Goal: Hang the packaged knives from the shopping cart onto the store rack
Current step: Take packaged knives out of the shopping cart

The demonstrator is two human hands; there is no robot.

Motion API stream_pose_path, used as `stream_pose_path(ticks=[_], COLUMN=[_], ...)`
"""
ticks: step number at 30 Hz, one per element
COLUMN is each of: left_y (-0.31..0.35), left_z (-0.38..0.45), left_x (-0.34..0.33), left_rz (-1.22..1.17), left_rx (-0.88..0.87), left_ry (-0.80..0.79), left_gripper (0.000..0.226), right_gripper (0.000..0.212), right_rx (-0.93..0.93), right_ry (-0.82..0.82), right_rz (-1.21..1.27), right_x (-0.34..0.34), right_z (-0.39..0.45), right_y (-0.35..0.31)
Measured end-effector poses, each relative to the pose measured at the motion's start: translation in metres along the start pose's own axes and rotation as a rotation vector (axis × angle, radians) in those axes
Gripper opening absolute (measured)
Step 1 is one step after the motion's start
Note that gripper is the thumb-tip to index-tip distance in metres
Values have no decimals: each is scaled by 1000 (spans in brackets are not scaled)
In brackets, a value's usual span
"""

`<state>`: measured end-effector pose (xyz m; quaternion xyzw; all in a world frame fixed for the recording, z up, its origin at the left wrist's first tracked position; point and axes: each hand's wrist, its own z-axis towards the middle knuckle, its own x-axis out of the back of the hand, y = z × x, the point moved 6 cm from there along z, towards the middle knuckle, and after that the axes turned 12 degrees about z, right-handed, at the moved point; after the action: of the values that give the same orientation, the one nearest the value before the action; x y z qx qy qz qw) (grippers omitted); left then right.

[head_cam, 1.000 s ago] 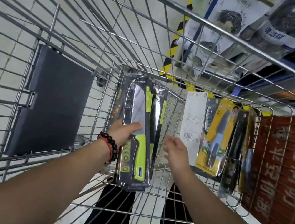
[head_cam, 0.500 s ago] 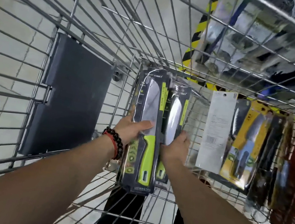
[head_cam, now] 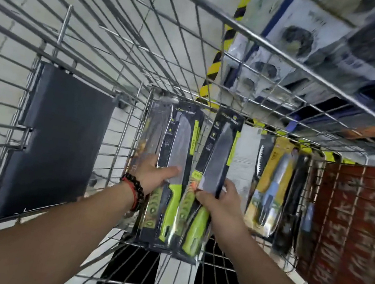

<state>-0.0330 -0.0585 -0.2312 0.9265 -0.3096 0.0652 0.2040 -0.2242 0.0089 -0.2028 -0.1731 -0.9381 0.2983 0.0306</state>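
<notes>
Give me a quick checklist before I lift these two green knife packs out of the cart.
1. Left hand grips the left pack, thumb across its front: ok.
2. Right hand grips the right pack: ok.
3. The two packs are apart at the top, overlapping near the handles: ok.
4. Another pack behind the left pack could drag along: cannot tell.
5. Yellow pack stands apart to the right, not touching the right hand: ok.
6. Hang holes at the pack tops intact: cannot tell, blurred.

Both arms outstretched; left hand (head_cam: 154,176) and right hand (head_cam: 222,201) each curled, gripping, thumbs on top.
</notes>
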Motion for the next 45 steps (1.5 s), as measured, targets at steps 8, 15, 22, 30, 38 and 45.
stream_pose_path(ticks=[8, 15, 22, 30, 38, 45], left_y=[35, 44, 33, 23, 46, 73], left_z=[-14, 4, 31, 25, 0, 0], left_x=[-38, -62, -61, -38, -48, -115], left_rz=[-196, -278, 24, 203, 402, 216], left_rx=[-4, -52, -4, -98, -331, -294], left_ry=[-116, -131, 125, 304, 349, 37], left_gripper=[60, 101, 49, 48, 44, 40], right_gripper=[89, 77, 74, 84, 32, 73], right_rx=[-29, -4, 49, -25, 274, 85], right_ry=[-20, -114, -10, -50, 441, 498], right_rz=[-98, -62, -157, -319, -381, -985], right_x=[-14, -17, -28, -56, 20, 62], right_z=[1, 17, 44, 76, 52, 64], right_y=[4, 8, 25, 69, -19, -30])
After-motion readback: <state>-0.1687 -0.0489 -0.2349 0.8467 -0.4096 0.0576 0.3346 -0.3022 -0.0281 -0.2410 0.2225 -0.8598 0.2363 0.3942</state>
